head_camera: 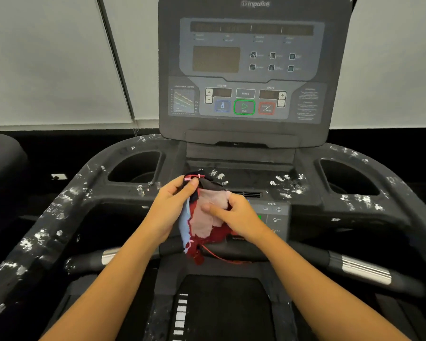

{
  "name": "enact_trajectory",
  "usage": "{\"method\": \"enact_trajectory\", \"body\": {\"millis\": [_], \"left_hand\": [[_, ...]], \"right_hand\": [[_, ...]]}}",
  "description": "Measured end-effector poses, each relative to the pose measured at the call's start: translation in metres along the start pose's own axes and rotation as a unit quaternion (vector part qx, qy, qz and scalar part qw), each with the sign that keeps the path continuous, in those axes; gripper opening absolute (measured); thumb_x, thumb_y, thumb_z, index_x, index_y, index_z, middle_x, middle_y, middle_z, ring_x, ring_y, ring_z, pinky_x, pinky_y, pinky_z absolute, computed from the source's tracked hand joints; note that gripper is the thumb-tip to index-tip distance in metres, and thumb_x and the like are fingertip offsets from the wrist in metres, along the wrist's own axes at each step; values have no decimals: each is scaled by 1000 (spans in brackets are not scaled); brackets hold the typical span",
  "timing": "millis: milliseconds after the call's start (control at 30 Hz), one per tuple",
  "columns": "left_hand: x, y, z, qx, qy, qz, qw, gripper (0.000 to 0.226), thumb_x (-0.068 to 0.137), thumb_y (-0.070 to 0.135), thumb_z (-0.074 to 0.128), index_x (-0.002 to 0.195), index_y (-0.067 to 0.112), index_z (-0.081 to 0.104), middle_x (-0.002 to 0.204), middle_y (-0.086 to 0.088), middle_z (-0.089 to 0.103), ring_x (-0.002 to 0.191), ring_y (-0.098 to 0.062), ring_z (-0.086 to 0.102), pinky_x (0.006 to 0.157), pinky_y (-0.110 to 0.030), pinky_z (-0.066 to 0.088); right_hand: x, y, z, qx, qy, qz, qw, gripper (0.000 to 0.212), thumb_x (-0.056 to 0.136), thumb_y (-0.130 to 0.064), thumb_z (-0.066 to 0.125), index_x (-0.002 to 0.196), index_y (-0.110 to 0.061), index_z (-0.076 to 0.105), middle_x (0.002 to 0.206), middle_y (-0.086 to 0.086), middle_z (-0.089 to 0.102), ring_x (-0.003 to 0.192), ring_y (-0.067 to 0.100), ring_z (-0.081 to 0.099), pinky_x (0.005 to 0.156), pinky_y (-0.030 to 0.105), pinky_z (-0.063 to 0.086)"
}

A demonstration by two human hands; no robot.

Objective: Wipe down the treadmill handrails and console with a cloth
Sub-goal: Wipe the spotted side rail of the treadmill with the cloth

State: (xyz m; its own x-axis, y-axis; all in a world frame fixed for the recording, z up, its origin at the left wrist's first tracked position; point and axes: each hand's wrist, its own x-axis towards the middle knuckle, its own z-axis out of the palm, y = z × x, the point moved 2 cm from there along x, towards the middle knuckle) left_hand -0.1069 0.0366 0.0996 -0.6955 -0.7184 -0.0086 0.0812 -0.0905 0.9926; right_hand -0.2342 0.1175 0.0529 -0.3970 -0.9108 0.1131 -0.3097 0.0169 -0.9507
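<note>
Fingers [191, 184] of my left hand [167, 210] pinch the cloth [205, 225] by its top edge; my right hand [236, 215] curls into its pink middle and grips it. Both forearms reach in from below and meet above the crossbar [354, 267], before the console [246, 70]. One cloth, patched red, pink, blue and black; two cup holders [135, 168]; two rails [35, 230], speckled white. My right hand hides part of the keypad [273, 212]; the panel text is blurred.
</note>
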Motion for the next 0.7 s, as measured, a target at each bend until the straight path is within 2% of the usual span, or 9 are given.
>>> {"method": "enact_trajectory", "body": {"millis": [67,133,233,333,433,500,567,633,700], "left_hand": [[5,-1,11,1,-23,-27,999,13,90,23,55,91,22,68,91,0,71,90,-16,66,77,-29,51],[8,-4,20,29,-63,-57,996,17,85,32,60,99,25,64,99,1,70,94,-16,66,81,-31,52],[12,-12,33,121,-160,-72,977,38,76,34,68,112,25,59,106,2,69,96,-14,66,87,-37,52],[15,-21,52,173,-186,-73,964,23,84,21,65,106,24,62,100,1,71,92,-16,68,87,-40,53],[17,-32,83,188,-218,-62,956,20,86,15,62,104,24,63,99,1,71,91,-17,67,85,-40,53],[13,-38,107,175,-253,-71,949,21,86,14,62,105,22,63,98,1,71,90,-17,68,81,-38,54],[6,-43,131,163,-285,-79,941,23,85,13,63,107,19,62,98,-1,72,88,-17,69,80,-36,55],[-4,-46,155,143,-316,-85,934,21,85,10,62,106,17,63,95,-1,73,86,-16,69,76,-32,56],[-17,-47,178,121,-350,-95,924,20,86,8,59,104,16,64,93,-2,73,85,-17,70,73,-29,57]], "right_hand": [[-7,4,-11,-3,36,8,999,24,86,-25,67,109,-16,67,100,-6,72,96,9,66,84,31,53],[-18,6,-24,4,72,24,997,28,88,-26,65,113,-13,65,104,-1,71,96,13,67,86,35,54],[-38,8,-46,2,114,43,993,24,91,-26,60,112,-16,64,102,-2,71,95,11,66,84,26,53],[-62,12,-65,-7,170,69,983,29,93,-28,55,120,-18,56,111,-8,64,104,4,60,92,26,48],[-89,15,-77,-28,231,87,969,40,95,-30,52,131,-24,36,125,-8,51,110,-2,51,91,14,44],[-110,18,-83,-52,288,85,953,59,95,-32,51,143,-27,18,136,-9,33,117,-12,38,93,4,36],[-135,17,-89,-96,340,99,930,66,94,-38,50,147,-31,10,134,-10,23,103,-15,38,86,1,34],[-158,16,-94,-141,376,109,909,66,93,-45,48,147,-34,11,133,-8,24,89,-7,43,85,7,39],[-179,14,-97,-169,395,116,896,62,92,-52,44,145,-39,14,138,-8,20,110,1,40,100,22,38]]}}
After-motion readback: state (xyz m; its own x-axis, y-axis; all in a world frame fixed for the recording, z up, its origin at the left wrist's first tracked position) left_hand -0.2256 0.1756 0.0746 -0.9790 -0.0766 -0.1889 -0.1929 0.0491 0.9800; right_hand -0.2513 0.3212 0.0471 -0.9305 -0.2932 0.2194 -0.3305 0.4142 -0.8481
